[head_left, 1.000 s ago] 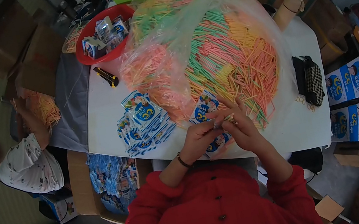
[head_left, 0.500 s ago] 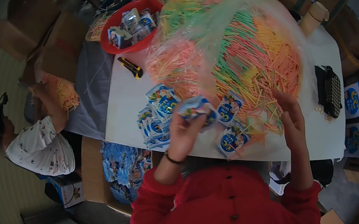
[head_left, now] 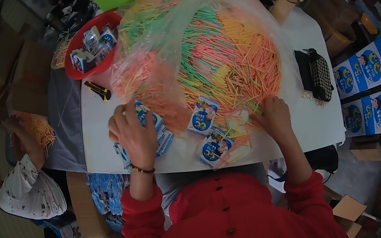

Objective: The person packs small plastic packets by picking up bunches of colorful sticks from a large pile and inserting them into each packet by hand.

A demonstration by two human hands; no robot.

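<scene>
My left hand (head_left: 134, 134) rests over a pile of blue-and-white printed packets (head_left: 165, 136) at the table's left front, fingers apart and partly hiding the pile. At the near right edge of a large heap of thin coloured sticks (head_left: 208, 47), my right hand (head_left: 274, 115) is closed, with its fingertips down among the sticks. Clear plastic sheeting (head_left: 166, 69) partly covers the heap. Between my hands lie two more packets, one blue packet (head_left: 203, 115) against the heap and another packet (head_left: 216, 148) nearer the table edge.
A red basin (head_left: 69, 64) of packets and a yellow-black box cutter (head_left: 98, 90) are at the left. A beige flask (head_left: 287, 2) and a checkered pouch (head_left: 320, 75) stand right. Printed cartons (head_left: 375, 112) are stacked beyond. Another person (head_left: 32, 190) works at the left.
My left hand has moved left to the packet pile; the packet it held is no longer seen in it. My right hand has closed at the sticks. The camera view has shifted right.
</scene>
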